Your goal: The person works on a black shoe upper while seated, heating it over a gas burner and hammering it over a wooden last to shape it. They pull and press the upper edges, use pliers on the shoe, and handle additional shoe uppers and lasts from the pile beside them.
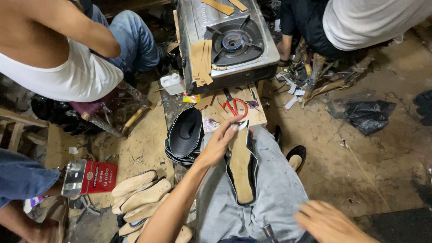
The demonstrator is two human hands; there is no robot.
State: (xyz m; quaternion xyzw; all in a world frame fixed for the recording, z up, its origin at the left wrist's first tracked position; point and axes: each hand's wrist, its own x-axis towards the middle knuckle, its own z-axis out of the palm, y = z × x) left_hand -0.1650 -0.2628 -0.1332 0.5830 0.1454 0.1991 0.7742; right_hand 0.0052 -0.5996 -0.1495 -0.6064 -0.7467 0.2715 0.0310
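Head view
Work in hand: a shoe sole [241,168] with a tan insole face and dark folded edging is laid lengthwise on the person's lap, over grey trousers [274,189].
Left hand [220,141]: laid on the upper end of the sole, fingers stretched forward and pressed flat against its tip and left edge; nothing is pinched.
Right hand [330,222]: blurred at the lower edge of the view, fingers loosely spread, well apart from the sole; whether anything is held cannot be told. A dark metal tool tip [268,232] is seen just beside it.
Done, as judged: the dark edging appears already turned over the rim along both sides of the sole; the tan face is exposed and unmarked.
Left, as judged: the toe end is under the fingers and is probably being pressed down; no upper is seen on this sole.
Stock: a stack of black soles [184,135] rests just left of the lap; a row of wooden lasts [141,193] lies on the floor below it.
Surface: a small board [256,114] carries red scissors [235,107], just beyond the left fingertips.
Stove [231,40]: a gas burner with tan card strips [201,63] draped over its edge; no flame is visible.
Glue tin [90,177]: red, opened, at the left.
Others: two seated persons are partly seen at the top, hands away from the sole.
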